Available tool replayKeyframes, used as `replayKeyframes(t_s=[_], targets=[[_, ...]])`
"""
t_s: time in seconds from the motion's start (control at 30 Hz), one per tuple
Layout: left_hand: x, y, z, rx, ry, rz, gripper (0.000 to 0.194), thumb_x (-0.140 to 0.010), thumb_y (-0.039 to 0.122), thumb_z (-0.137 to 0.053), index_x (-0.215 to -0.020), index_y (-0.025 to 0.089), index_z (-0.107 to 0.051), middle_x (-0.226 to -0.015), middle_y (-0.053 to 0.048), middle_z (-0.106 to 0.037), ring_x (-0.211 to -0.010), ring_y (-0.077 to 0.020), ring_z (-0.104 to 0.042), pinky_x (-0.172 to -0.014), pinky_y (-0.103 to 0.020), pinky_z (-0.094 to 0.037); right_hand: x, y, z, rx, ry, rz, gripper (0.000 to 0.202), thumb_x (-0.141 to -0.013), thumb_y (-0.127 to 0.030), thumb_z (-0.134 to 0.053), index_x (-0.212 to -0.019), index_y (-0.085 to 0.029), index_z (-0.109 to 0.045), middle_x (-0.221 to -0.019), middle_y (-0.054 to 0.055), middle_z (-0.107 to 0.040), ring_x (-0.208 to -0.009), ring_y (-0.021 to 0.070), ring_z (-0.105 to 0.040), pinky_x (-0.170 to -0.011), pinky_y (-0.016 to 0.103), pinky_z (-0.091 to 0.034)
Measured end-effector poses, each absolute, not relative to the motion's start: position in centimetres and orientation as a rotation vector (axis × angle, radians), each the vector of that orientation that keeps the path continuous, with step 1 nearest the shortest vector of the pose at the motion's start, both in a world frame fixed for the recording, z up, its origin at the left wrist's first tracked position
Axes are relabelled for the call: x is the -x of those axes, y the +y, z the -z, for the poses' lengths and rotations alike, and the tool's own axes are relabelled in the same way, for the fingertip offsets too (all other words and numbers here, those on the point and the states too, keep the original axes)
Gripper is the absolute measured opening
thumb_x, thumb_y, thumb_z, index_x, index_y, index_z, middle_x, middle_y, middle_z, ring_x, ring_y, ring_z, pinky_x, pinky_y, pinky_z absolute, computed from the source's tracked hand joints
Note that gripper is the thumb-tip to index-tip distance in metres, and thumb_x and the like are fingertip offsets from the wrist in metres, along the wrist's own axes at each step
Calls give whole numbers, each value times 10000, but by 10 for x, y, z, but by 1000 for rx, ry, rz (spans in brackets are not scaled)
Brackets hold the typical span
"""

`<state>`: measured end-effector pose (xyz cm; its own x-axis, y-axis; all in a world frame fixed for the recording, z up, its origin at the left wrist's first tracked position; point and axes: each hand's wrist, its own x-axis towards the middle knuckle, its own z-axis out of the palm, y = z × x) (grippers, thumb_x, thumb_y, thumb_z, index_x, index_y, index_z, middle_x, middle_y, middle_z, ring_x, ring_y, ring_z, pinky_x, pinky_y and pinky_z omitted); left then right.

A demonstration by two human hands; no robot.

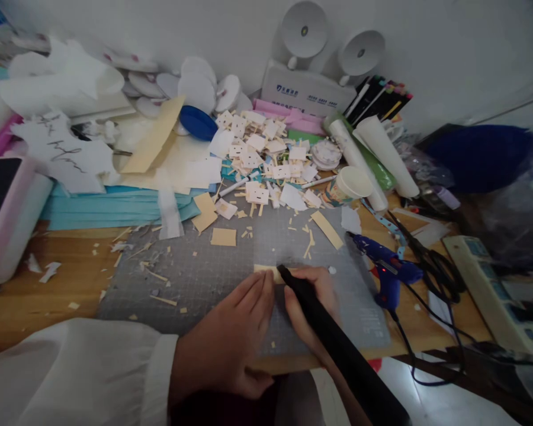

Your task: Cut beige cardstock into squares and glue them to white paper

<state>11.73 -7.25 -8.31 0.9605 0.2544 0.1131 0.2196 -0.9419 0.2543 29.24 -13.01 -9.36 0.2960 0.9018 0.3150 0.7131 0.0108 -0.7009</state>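
A small pale-yellow strip of card or foam (261, 268) lies on the grey cutting mat (231, 278). My left hand (231, 331) presses down on it, fingers stretched out side by side and the thumb apart. In my right hand (313, 296) is a long black pen-like tool (320, 322). Its tip touches or hovers just over the strip, near my left fingertips; whether it is a knife or a pen I cannot tell. Part of the strip is hidden under both hands. Beyond my hands lie a yellow rectangle (223, 237), a longer yellow strip (327, 230) and thin offcuts (310, 243).
Behind is a heap of small white pieces with drawn faces (253, 157), beside a paper cup (346, 184). On the right are a blue glue gun (388, 266) with its cord, black scissors (435, 266) and a power strip (493, 290). Teal sheets (115, 207) lie at left.
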Motion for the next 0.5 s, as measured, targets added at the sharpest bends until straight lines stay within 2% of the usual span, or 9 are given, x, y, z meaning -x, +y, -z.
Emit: replayKeyframes(t_s=[0.23, 0.5], targets=[[-120, -73, 81, -2877, 355, -234, 982, -716, 679, -527, -1275, -127, -483, -1366, -372, -431, -1310, -454, -398, -1169, -429, -88, -292, -129, 95, 1685, -1530, -275, 160, -803, -182, -545, -944, -249, -511, -850, 32, -622, -776, 211, -633, -671, 347, -538], [-120, -73, 85, -2877, 356, -257, 990, -713, 678, -529, -1297, -119, -466, -1386, -367, -412, -1334, -443, -369, -1174, -416, -45, -289, -130, 90, 1697, -1581, -329, 129, -817, -166, -494, -905, -258, -471, -769, 5, -546, -713, 185, -575, -611, 307, -477]])
